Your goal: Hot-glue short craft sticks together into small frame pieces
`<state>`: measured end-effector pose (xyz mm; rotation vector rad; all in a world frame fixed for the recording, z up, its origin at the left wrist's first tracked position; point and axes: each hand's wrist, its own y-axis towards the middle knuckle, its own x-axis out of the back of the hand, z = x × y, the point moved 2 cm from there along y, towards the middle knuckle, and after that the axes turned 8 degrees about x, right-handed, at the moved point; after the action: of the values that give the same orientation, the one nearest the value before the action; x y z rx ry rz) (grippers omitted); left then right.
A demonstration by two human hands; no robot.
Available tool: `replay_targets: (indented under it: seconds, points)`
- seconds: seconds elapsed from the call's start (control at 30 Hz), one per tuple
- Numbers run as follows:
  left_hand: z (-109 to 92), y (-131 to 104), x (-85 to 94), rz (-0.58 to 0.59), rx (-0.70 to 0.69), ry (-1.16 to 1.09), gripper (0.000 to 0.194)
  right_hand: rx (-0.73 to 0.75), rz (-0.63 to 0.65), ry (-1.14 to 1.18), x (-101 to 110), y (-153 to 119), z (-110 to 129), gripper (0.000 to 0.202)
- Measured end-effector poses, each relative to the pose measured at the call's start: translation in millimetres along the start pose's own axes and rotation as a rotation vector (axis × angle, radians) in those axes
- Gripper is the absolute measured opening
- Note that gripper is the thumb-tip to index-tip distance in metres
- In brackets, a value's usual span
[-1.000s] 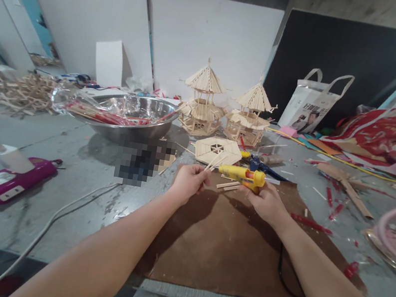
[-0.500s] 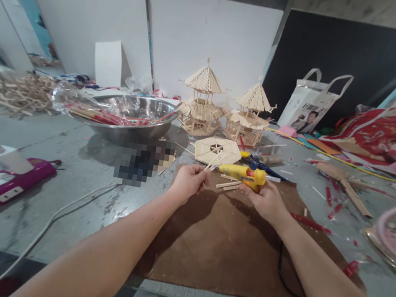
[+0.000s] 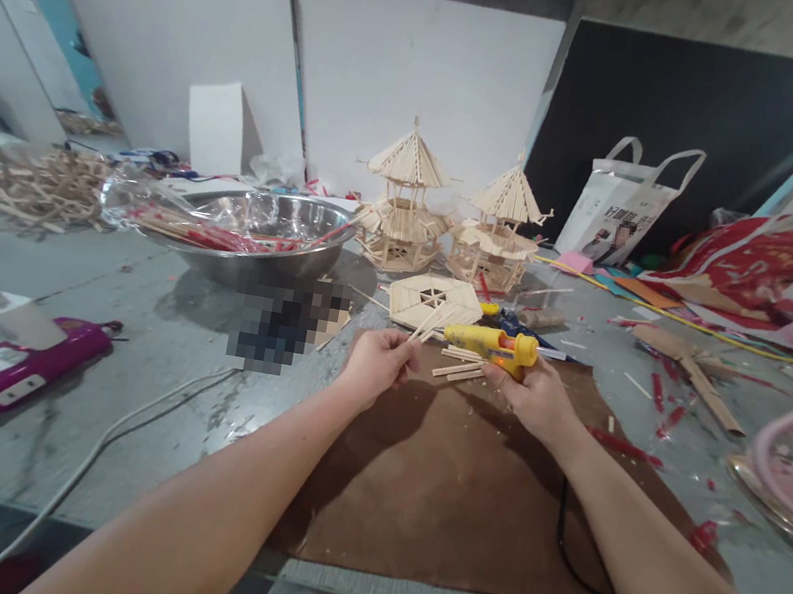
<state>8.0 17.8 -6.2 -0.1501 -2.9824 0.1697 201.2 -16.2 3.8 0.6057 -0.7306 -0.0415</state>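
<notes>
My right hand (image 3: 529,390) is wrapped round the handle of a yellow hot glue gun (image 3: 484,341), whose nozzle points left. Pinched in my left hand (image 3: 379,365) are thin wooden sticks (image 3: 428,326), their free ends fanned toward the nozzle. Whether nozzle and sticks touch, I cannot tell. Below the gun, several loose sticks (image 3: 458,372) lie on a brown mat (image 3: 408,502). Just behind sits a flat hexagonal stick panel (image 3: 407,301) with a spoked opening in its middle. Two stick-built pagoda models (image 3: 411,163) (image 3: 510,199) stand farther back.
A steel bowl (image 3: 271,268) holding red-wrapped sticks and plastic is at left. Nearer lies a purple power strip (image 3: 64,353) with a white cable (image 3: 105,446). Scraps, a cardboard piece (image 3: 711,390) and a white bag (image 3: 612,212) occupy the right. A stick pile (image 3: 50,188) is far left.
The glue gun in my right hand has shifted slightly right, its nozzle drawing back a little from the sticks. My left hand stays in nearly the same place.
</notes>
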Motion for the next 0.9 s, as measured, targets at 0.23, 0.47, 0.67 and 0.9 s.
replay_targets:
  seconds: [0.23, 0.47, 0.67, 0.9]
  points:
    - [0.1, 0.1, 0.3, -0.002, -0.013, 0.018, 0.02, 0.002, -0.012, 0.02, -0.6, 0.5, -5.9, 0.034]
    - [-0.3, 0.0, 0.4, -0.003, 0.001, 0.016, 0.02, -0.005, -0.045, -0.011, 1.7, 0.4, -8.1, 0.033]
    - [1.7, 1.6, 0.9, 0.0, -0.01, 0.029, 0.022, 0.0, -0.084, -0.022, 5.2, 1.7, -7.6, 0.029]
    - [2.7, 2.2, 1.3, -0.001, -0.022, 0.045, 0.022, -0.062, -0.087, -0.061, 9.4, 2.6, -5.9, 0.026]
